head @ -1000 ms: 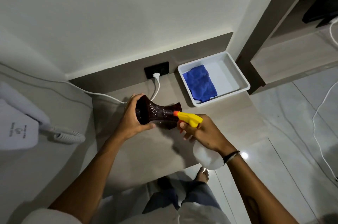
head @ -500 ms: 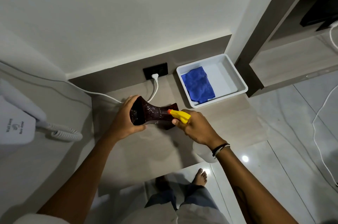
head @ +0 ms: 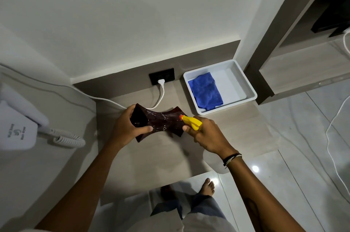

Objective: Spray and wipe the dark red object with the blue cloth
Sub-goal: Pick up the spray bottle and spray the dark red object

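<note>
A dark red vase [head: 162, 121] with flared ends lies on its side above the beige counter [head: 151, 156]. My left hand [head: 127, 126] grips its open end, thumb across the front. My right hand [head: 207, 136] holds a spray bottle [head: 191, 122] with a yellow head, its orange nozzle tip touching or nearly touching the vase's right part. The bottle's pale body shows below my wrist. Droplets glint on the vase's surface. The blue cloth [head: 206, 90] lies folded in a white tray [head: 250, 89] at the back right, apart from both hands.
A white plug [head: 161, 81] sits in a black wall socket, its cable running left behind the vase. A white wall hair dryer [head: 17, 129] with a coiled cord hangs at the left. The counter's front edge drops to a glossy tiled floor with my bare feet.
The spray bottle's nozzle has moved in against the vase's right part, and my right hand has come up and left. The vase has turned slightly in my left hand.
</note>
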`<state>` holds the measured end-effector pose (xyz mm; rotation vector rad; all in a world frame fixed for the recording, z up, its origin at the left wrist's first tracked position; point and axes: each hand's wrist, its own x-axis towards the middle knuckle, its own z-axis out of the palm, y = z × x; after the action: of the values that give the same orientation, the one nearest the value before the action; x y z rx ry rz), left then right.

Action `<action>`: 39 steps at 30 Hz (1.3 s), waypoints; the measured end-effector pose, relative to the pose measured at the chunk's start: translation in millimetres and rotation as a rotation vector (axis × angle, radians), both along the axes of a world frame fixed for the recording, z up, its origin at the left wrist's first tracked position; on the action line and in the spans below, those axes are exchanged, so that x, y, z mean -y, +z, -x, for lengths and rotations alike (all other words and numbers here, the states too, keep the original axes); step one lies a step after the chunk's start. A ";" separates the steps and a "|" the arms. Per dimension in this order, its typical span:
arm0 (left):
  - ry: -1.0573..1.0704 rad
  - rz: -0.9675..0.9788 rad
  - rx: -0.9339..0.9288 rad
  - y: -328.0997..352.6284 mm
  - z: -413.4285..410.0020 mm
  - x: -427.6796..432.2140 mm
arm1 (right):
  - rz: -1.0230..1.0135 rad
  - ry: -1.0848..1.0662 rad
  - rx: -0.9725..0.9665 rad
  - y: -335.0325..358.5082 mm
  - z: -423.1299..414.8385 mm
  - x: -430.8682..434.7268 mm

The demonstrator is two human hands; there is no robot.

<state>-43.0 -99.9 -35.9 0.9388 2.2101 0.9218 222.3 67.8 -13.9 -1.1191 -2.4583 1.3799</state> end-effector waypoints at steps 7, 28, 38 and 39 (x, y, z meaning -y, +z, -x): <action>0.315 0.118 0.270 0.0 -8.5 -1.9 | 0.045 0.173 -0.092 6.9 0.2 7.5; -0.159 0.098 -0.056 4.4 -3.5 18.1 | -0.031 0.099 0.117 -8.8 -14.8 2.3; 0.338 0.069 0.152 4.8 -12.0 -4.1 | 0.021 0.207 -0.132 11.9 -1.1 16.9; 0.360 0.073 0.172 5.7 -11.6 -5.2 | 0.017 0.212 -0.130 12.8 2.8 19.5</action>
<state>-31.3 -94.7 -30.2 0.4150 2.2832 1.0289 219.5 48.3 -1.0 -0.7620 -2.5333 1.4787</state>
